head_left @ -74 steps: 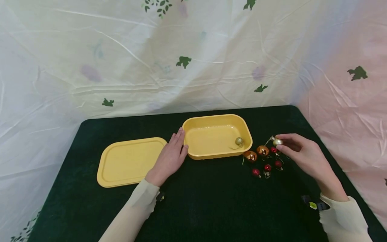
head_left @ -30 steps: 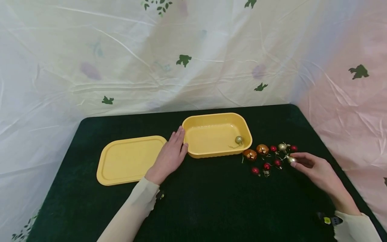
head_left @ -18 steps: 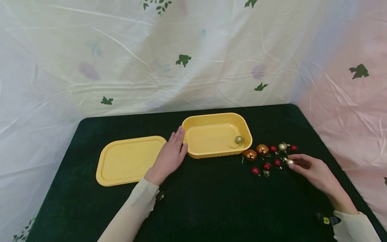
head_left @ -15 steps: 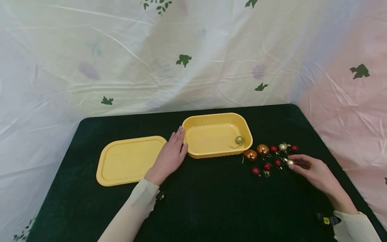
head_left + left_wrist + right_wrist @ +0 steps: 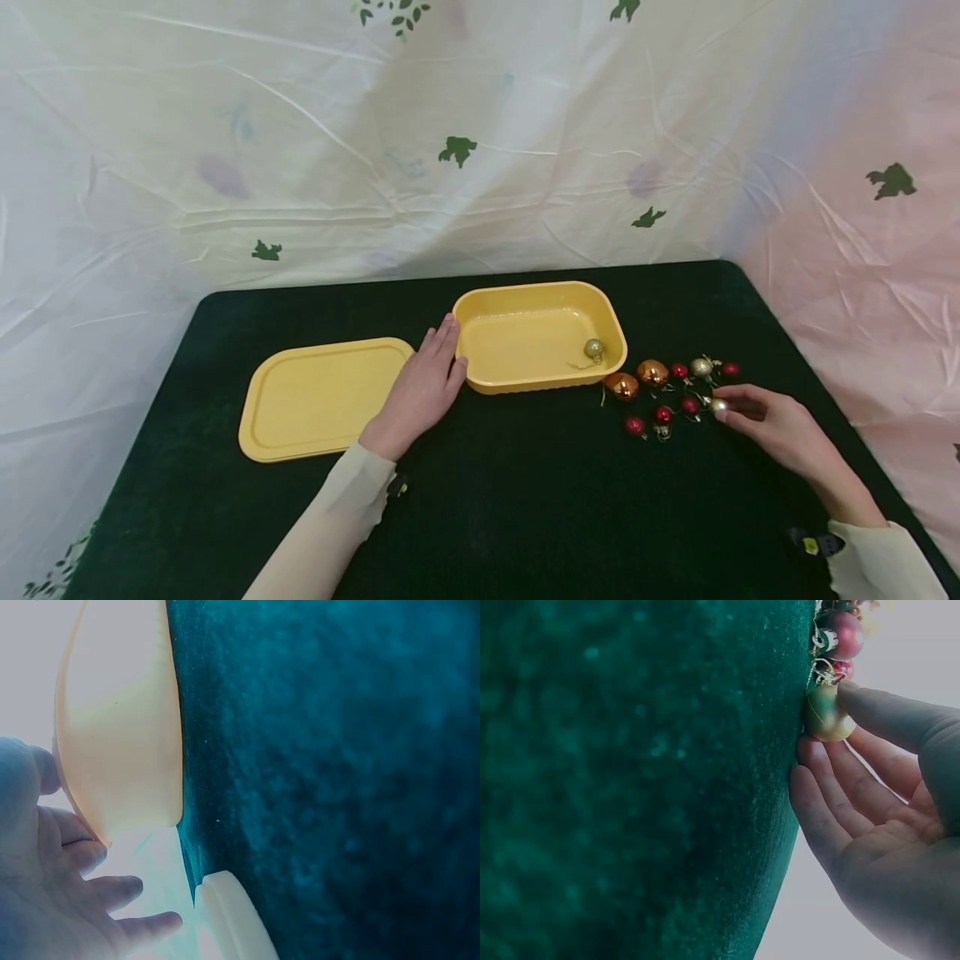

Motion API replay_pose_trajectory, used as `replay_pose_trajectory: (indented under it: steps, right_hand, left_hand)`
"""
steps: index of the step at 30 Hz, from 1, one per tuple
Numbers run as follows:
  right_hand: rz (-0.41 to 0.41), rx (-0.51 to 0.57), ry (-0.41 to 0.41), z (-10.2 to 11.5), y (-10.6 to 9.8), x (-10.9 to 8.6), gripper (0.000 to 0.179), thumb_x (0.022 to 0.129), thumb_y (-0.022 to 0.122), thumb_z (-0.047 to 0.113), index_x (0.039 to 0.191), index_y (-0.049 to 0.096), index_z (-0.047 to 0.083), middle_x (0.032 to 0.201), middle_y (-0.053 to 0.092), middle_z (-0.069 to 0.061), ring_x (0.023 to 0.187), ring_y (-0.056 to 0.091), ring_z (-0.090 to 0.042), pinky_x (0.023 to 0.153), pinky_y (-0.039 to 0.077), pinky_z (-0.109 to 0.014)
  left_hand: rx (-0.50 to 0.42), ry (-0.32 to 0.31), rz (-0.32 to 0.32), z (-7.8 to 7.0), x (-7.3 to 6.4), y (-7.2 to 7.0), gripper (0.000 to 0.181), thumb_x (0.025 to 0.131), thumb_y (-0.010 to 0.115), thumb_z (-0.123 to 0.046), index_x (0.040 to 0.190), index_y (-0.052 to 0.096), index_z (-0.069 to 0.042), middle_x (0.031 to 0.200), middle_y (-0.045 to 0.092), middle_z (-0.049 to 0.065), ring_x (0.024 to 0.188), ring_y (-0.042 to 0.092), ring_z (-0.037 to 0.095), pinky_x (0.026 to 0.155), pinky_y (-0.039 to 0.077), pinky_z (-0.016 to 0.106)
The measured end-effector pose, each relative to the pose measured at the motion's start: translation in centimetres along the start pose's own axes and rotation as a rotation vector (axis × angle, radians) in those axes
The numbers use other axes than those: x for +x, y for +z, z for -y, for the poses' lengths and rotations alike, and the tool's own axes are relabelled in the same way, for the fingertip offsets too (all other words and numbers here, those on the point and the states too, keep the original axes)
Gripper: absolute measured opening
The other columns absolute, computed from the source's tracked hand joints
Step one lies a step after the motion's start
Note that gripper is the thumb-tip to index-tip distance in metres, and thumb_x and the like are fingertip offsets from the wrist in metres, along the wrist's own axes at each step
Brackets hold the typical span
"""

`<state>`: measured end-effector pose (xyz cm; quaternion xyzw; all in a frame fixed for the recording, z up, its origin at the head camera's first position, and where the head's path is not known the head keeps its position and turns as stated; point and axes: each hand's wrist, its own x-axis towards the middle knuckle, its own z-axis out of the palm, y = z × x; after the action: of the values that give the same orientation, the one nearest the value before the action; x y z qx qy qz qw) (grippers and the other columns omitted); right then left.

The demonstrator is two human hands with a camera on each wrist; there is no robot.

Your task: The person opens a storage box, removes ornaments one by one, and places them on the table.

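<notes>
My right hand (image 5: 776,425) pinches a small gold bauble (image 5: 718,405) between thumb and fingers, low at the table. In the right wrist view the thumb tip touches this gold bauble (image 5: 828,716). My left hand (image 5: 420,387) lies with its fingers fairly straight against the left end of a yellow box (image 5: 517,386). The left wrist view shows those fingers at the box's rim (image 5: 67,787). Inside the box, at its right, sits one gold bauble (image 5: 593,348) with a cord. Beside the right hand lie red baubles (image 5: 689,406) and another gold bauble (image 5: 701,367).
Two orange baubles (image 5: 652,372) lie just right of the box, one close against its corner. A yellow lid (image 5: 322,400) lies flat to the left, partly behind the left hand. A dark green cloth (image 5: 525,500) covers the table; pale patterned fabric (image 5: 525,167) hangs behind.
My right hand has moved right and nearer from the back of the baubles, uncovering a gold and a red one. Lately the pinched bauble has shifted slightly left and nearer. The left hand stays put.
</notes>
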<state>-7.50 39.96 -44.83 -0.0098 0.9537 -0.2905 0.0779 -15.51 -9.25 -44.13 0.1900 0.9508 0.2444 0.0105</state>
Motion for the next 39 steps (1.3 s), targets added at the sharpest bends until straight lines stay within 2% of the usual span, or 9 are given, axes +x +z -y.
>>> replay_pose_trajectory:
  steps: [5,11,15,18,22,26,29,32,39]
  right_hand:
    - [-0.004,-0.009,-0.015,-0.3,0.1,0.1,0.038,0.102,0.067,0.026,0.13,0.066,0.001,0.117,0.071,-0.021,0.104,0.071,-0.035,0.071,0.053,-0.02]
    - [-0.003,-0.012,-0.026,-0.3,0.1,0.2,0.037,0.102,0.068,0.026,0.13,0.066,0.001,0.115,0.073,-0.017,0.094,0.067,-0.004,0.072,0.054,-0.02]
    - [0.002,-0.014,-0.013,-0.2,0.1,0.1,0.039,0.102,0.067,0.028,0.131,0.065,0.001,0.115,0.072,-0.018,0.099,0.071,-0.02,0.072,0.055,-0.023]
    - [-0.002,-0.032,-0.001,-0.1,-0.2,0.0,0.043,0.102,0.067,0.03,0.132,0.064,0.0,0.119,0.07,-0.023,0.105,0.07,-0.038,0.075,0.059,-0.033]
    - [-0.039,-0.082,-0.016,0.6,-1.1,-0.6,0.046,0.102,0.069,0.03,0.133,0.062,-0.003,0.123,0.067,-0.03,0.108,0.068,-0.046,0.076,0.06,-0.048]
    - [-0.133,-0.131,-0.097,2.2,-2.5,-1.0,0.042,0.099,0.073,0.026,0.131,0.065,0.0,0.122,0.068,-0.03,0.103,0.07,-0.044,0.07,0.06,-0.034]
    - [-0.203,-0.143,-0.172,3.8,-3.4,-1.0,0.036,0.098,0.075,0.024,0.127,0.069,0.004,0.12,0.071,-0.024,0.1,0.073,-0.024,0.069,0.052,-0.014]
    - [-0.225,-0.128,-0.235,5.7,-3.9,-0.5,0.033,0.098,0.075,0.022,0.126,0.071,0.008,0.119,0.073,-0.017,0.099,0.069,-0.012,0.074,0.044,-0.004]
    - [-0.188,-0.139,-0.396,10.1,-3.5,1.7,0.031,0.098,0.075,0.023,0.128,0.071,0.019,0.123,0.073,-0.003,0.103,0.066,-0.015,0.082,0.049,-0.014]
  left_hand:
    - [0.003,0.0,-0.004,0.0,0.0,0.1,0.063,0.112,0.043,-0.034,0.165,0.022,-0.007,0.172,0.015,0.004,0.156,0.023,0.031,0.123,0.027,0.052]
    - [0.003,0.0,-0.002,0.1,0.0,0.1,0.062,0.112,0.042,-0.034,0.165,0.022,-0.007,0.172,0.015,0.004,0.156,0.023,0.031,0.122,0.027,0.053]
    - [0.004,0.0,-0.004,0.0,-0.1,0.1,0.063,0.112,0.043,-0.035,0.165,0.021,-0.008,0.172,0.016,0.005,0.156,0.023,0.031,0.122,0.027,0.053]
    - [0.005,0.002,-0.002,0.1,-0.1,0.2,0.064,0.112,0.043,-0.035,0.165,0.021,-0.008,0.172,0.015,0.005,0.156,0.023,0.031,0.122,0.027,0.053]
    - [0.003,0.007,-0.002,0.2,-0.1,0.2,0.064,0.112,0.043,-0.036,0.165,0.021,-0.007,0.173,0.015,0.005,0.156,0.023,0.031,0.122,0.027,0.053]
    - [0.004,0.008,-0.006,0.3,-0.1,0.2,0.065,0.112,0.044,-0.035,0.165,0.021,-0.006,0.173,0.015,0.006,0.156,0.023,0.031,0.122,0.027,0.053]
    - [0.005,0.005,-0.004,0.3,-0.1,0.2,0.065,0.112,0.043,-0.035,0.165,0.021,-0.006,0.173,0.014,0.005,0.157,0.022,0.031,0.123,0.027,0.053]
    - [0.003,0.002,-0.002,0.2,0.0,0.1,0.064,0.112,0.044,-0.035,0.165,0.021,-0.006,0.172,0.013,0.004,0.157,0.022,0.03,0.123,0.026,0.052]
    - [0.013,0.001,-0.003,0.2,0.1,0.3,0.063,0.112,0.043,-0.034,0.165,0.021,-0.007,0.172,0.015,0.004,0.157,0.023,0.028,0.123,0.025,0.05]
